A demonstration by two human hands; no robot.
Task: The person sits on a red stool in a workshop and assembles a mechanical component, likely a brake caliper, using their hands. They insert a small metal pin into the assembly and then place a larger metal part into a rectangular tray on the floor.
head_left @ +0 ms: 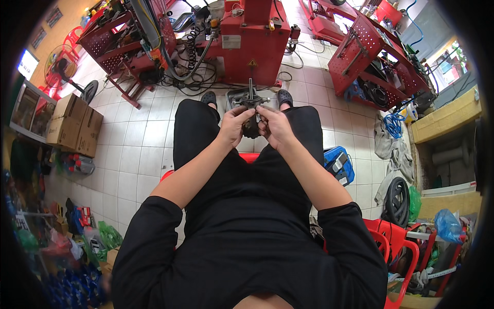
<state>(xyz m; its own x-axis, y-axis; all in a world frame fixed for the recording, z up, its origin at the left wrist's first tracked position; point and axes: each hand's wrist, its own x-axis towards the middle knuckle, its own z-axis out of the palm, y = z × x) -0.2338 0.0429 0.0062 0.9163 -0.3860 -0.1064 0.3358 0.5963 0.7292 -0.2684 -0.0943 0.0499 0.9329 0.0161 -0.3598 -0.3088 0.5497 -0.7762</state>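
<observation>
Left hand and right hand together hold a dark metal part between the knees, its thin rod crossing, in view, the far edge of a grey tray

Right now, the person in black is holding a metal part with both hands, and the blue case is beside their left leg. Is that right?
Not quite. The blue case is beside the person's right leg, not the left one, as the head view shows. The left hand and right hand do hold the metal part.
</observation>
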